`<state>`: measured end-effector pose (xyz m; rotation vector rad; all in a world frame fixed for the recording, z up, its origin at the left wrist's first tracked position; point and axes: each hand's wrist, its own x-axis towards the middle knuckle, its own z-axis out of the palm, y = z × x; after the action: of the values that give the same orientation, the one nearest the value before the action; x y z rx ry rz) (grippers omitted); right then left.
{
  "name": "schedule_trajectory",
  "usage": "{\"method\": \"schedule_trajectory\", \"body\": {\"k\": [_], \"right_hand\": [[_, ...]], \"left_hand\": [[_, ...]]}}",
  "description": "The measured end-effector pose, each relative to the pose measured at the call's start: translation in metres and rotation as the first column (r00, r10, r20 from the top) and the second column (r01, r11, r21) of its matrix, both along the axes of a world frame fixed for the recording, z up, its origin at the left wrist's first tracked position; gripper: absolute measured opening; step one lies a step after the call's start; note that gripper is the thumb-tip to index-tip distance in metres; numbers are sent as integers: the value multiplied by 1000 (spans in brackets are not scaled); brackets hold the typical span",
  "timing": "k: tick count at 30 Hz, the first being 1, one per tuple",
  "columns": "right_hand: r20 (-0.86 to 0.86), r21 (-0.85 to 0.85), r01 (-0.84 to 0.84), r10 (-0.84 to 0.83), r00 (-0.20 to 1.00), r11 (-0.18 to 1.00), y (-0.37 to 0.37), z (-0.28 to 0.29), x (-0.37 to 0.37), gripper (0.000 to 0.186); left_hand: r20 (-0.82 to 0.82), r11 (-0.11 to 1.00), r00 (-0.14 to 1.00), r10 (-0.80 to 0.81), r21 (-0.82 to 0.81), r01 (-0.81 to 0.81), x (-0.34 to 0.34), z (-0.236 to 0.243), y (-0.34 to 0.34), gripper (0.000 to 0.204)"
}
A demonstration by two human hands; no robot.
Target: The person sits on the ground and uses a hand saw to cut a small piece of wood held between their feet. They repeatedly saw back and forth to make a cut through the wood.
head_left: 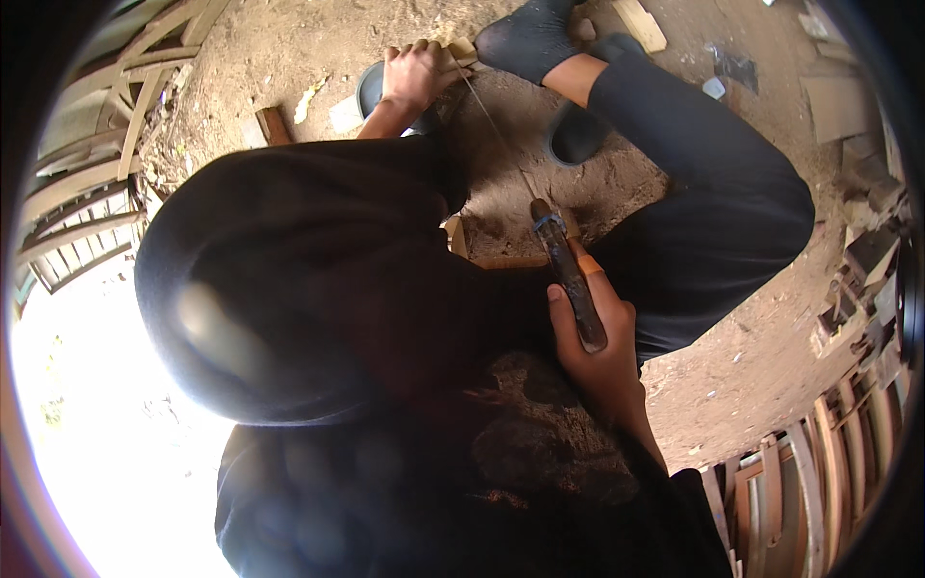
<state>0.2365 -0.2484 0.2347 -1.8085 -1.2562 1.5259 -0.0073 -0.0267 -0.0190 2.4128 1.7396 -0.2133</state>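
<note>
My right hand (pixel 602 332) is closed round the worn dark handle of a hand saw (pixel 568 270), with a blue band near its front end. The blade looks like a thin line, seen edge-on; its teeth cannot be made out. It runs forward and left to a piece of wood (pixel 462 53) on the ground. My left hand (pixel 416 75) grips that wood, fingers folded over it. A black-socked foot (pixel 525 43) rests against the wood's right side, beside the blade's far end.
A dark slipper (pixel 576 135) lies under the bent right leg, and another (pixel 369 89) is by my left wrist. A short wood block (pixel 274 125) lies left, another (pixel 640 24) beyond the foot. Stacked wooden pieces (pixel 800 482) line the lower right; offcuts (pixel 867 250) lie at right.
</note>
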Motion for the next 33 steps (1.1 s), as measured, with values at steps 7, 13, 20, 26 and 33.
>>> {"method": "schedule_trajectory", "body": {"k": [7,13,20,26,33], "right_hand": [[43,93,-35,31,999,995,2,-2,-14,46],[78,83,-65,58,995,994,0,-1,-15,44],[107,106,-89,78,991,990,4,5,-17,42],[211,183,-167,127,969,969,-30,14,-4,44],[131,38,-113,108,985,993,-5,-7,-14,43]], "left_hand": [[-99,1000,995,-9,1,9,2,4,-4,64],[-276,996,961,-32,-90,7,10,6,-7,63],[-263,993,961,-88,-101,63,14,4,-3,44],[-205,995,976,-71,-77,56,7,-6,-6,39],[51,1000,998,-26,-4,26,-19,-23,-14,54]]}}
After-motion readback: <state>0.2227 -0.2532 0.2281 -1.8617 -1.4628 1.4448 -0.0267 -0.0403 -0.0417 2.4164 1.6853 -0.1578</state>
